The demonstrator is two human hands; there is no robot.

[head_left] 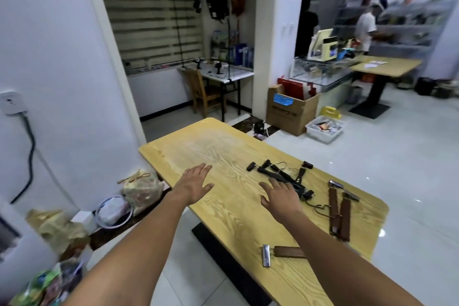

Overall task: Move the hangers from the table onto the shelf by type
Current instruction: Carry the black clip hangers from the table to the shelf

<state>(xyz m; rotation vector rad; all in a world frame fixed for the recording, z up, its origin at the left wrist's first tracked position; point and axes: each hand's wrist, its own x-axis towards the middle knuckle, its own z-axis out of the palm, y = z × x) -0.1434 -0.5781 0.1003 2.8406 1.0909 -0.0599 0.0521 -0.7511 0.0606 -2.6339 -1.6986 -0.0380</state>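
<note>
Both hands are released, palms down and fingers spread, holding nothing. The left hand (196,184) hovers over bare wood near the left edge of the table (211,146). The right hand (279,196) is at the near edge of the black hangers (278,174); whether its fingertips touch them cannot be told.

The black hangers lie in a loose crossed heap on the table's right half. Most of their long axes run diagonally from far-left to near-right, with clip ends sticking out at the far side and thin wire hooks trailing to the near-right.

Further right, two brown hangers (339,213) lie side by side. Their long axes point away from the person, with metal clips at the far ends.

A third brown hanger (289,251) lies crosswise near the table's near edge. Its metal clip is at the left end and its right end is hidden under the right forearm.

On the floor beyond the table stands a cardboard box (290,109).
</note>
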